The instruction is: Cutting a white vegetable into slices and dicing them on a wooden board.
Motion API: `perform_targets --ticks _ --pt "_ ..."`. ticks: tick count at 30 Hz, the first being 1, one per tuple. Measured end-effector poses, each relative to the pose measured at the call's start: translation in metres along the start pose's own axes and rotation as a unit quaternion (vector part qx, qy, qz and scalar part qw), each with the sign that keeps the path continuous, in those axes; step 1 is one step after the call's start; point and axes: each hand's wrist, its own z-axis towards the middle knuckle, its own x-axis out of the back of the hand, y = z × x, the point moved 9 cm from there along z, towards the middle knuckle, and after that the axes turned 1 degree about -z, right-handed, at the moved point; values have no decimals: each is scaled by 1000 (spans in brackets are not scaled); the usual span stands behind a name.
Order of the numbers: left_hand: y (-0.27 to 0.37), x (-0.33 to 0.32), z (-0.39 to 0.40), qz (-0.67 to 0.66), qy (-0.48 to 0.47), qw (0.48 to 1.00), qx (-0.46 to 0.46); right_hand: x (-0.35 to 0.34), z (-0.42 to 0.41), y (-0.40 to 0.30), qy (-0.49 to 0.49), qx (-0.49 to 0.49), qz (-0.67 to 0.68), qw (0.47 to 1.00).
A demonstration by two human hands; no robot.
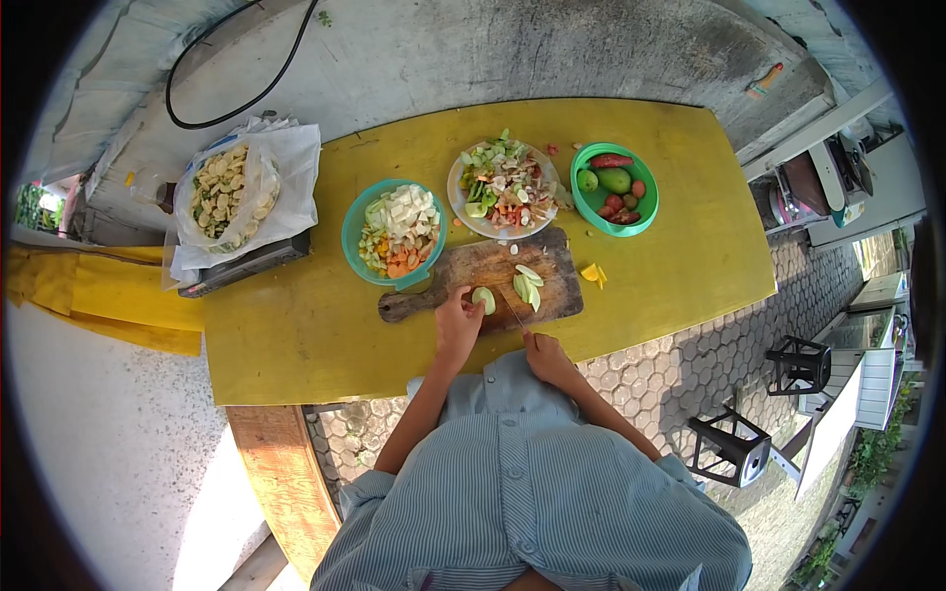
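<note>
My left hand [460, 321] holds a pale green piece of fruit or vegetable [483, 300] with its fingertips on a worn wooden cutting board [480, 258]. In my right hand [545, 354] is the handle of a knife [511, 306], its thin blade pointing over the board, just right of the piece. Pale green slices [528, 287] lie on the board to the right of the blade. Behind the board stand a teal bowl [349, 236] of diced white, green and orange pieces, and a plate [456, 196] heaped with peelings and scraps.
A green bowl [650, 210] holds a mango, chillies and small round fruits. Yellow pieces [593, 275] lie right of the board. At the left, a plastic bag [267, 177] of sliced pale food rests on a dark box [247, 267]. A concrete wall [473, 59] borders the yellow table's [702, 244] far edge.
</note>
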Motion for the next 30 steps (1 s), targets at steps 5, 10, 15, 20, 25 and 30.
perform_targets --ticks 5,10,15,20,25,30 --pt "-12 -9 0 -73 -12 996 59 4 4 -27 3 47 -67 997" --pt "-7 -14 -3 -131 -40 984 114 -3 0 -22 -1 22 -69 997" --pt "-8 -12 -3 -172 -30 975 136 7 6 -28 -69 -159 -33 984" --pt "-12 -16 0 -200 -50 964 169 12 13 -30 -66 -185 -88 977" --pt "-9 -17 2 -204 -70 960 180 -1 20 -13 -86 -193 -94 973" --pt "-15 -17 1 -205 -44 963 170 -12 16 12 -48 -196 -34 979"
